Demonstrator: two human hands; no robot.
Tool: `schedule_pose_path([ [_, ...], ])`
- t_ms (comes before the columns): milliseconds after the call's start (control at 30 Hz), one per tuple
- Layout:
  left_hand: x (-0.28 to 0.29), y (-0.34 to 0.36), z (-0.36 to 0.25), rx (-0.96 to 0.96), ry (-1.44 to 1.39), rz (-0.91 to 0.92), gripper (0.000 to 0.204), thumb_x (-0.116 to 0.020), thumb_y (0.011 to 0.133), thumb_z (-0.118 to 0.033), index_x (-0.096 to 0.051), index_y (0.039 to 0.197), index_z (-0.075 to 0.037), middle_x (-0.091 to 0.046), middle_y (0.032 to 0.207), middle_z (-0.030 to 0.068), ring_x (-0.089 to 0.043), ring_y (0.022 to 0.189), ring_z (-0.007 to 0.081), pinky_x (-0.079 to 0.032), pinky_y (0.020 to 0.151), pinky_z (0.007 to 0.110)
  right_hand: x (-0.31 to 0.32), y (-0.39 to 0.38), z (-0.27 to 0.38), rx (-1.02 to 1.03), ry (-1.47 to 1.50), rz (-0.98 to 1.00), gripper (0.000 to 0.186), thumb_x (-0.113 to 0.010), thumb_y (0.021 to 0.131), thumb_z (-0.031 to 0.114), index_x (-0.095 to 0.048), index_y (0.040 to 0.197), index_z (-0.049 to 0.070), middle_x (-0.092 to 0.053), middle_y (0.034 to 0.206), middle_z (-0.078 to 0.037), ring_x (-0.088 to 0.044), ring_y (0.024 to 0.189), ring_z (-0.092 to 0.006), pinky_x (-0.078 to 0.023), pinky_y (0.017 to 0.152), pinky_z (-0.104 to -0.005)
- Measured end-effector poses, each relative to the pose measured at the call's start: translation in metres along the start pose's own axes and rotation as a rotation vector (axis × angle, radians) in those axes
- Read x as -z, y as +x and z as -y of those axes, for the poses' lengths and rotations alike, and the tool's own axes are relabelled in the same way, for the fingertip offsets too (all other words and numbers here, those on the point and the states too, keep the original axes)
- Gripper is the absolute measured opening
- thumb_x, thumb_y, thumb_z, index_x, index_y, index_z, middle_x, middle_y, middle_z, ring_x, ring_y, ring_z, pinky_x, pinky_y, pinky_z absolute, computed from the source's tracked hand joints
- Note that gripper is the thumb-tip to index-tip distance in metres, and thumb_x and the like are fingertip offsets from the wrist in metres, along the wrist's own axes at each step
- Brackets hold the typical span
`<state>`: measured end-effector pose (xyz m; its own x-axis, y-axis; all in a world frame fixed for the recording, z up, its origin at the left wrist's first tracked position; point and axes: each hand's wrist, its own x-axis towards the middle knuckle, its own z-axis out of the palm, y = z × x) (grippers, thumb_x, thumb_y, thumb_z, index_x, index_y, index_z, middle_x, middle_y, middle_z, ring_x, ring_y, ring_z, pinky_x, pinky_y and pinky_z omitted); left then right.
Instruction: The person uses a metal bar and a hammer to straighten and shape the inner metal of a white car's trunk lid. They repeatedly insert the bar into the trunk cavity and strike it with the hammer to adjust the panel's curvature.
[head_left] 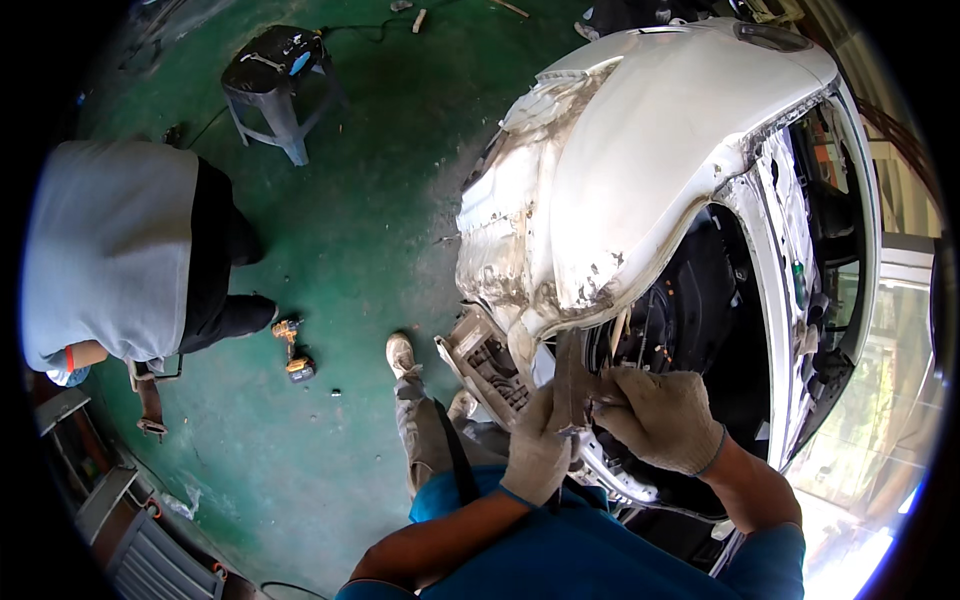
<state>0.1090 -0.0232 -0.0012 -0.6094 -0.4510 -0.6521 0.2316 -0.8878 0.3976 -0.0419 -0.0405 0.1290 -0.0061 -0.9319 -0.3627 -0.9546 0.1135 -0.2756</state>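
My gloved left hand (540,448) is closed around the lower end of a flat grey-brown strip (570,375) that stands up beside the car body's lower edge. Whether the strip is fixed to the car I cannot tell. My gloved right hand (660,415) is closed just to the right of it, its fingers pointing toward the strip. What lies inside that fist is hidden. Both hands are over the door opening of a white car body (640,170), whose edge shows worn paint and bare, dirty metal.
Another person (120,250) bends over at the left, a clamp-like tool (150,405) below their hand. A cordless drill (293,350) lies on the green floor (330,230). A grey stool (275,90) carries tools. Dark wiring (690,290) shows inside the car.
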Motion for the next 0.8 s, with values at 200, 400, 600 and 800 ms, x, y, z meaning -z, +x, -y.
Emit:
schedule_pose_path([
  [200,0.033,0.006,-0.019,0.048,-0.07,-0.161,0.038,-0.057,0.109,-0.031,-0.06,0.136,-0.004,-0.055,0.074,-0.0005,-0.048,0.052,0.0074,-0.039,0.045,0.025,-0.008,0.009,-0.009,0.048,-0.074,0.008,0.037,-0.072,0.096,0.041,-0.06,0.088,0.007,-0.063,0.067,-0.009,-0.068,0.054,-0.0273,-0.052,0.047,-0.0387],
  [400,0.05,0.003,-0.026,0.074,0.034,-0.284,0.033,-0.059,0.107,-0.032,-0.062,0.129,-0.008,-0.057,0.077,-0.0004,-0.047,0.052,0.0085,-0.043,0.048,0.026,-0.023,0.012,-0.021,0.059,-0.103,-0.067,0.037,-0.073,0.095,0.041,-0.062,0.093,0.006,-0.066,0.071,-0.01,-0.068,0.055,-0.0264,-0.052,0.046,-0.0389],
  [600,0.075,0.006,-0.008,0.013,0.065,-0.305,0.025,-0.056,0.108,-0.033,-0.063,0.111,-0.009,-0.055,0.073,-0.0021,-0.047,0.05,0.0076,-0.042,0.043,0.026,-0.023,0.006,-0.01,0.157,-0.089,-0.132,0.036,-0.074,0.094,0.04,-0.063,0.096,0.006,-0.065,0.067,-0.009,-0.068,0.052,-0.0252,-0.051,0.044,-0.0388],
  [800,0.076,0.0,-0.021,0.133,0.07,-0.4,0.025,-0.06,0.105,-0.035,-0.063,0.108,-0.01,-0.056,0.073,-0.0015,-0.048,0.049,0.0089,-0.045,0.043,0.028,-0.031,0.012,-0.034,0.144,-0.121,-0.177,0.036,-0.075,0.094,0.04,-0.058,0.09,0.009,-0.065,0.065,-0.008,-0.066,0.05,-0.025,-0.049,0.042,-0.0385],
])
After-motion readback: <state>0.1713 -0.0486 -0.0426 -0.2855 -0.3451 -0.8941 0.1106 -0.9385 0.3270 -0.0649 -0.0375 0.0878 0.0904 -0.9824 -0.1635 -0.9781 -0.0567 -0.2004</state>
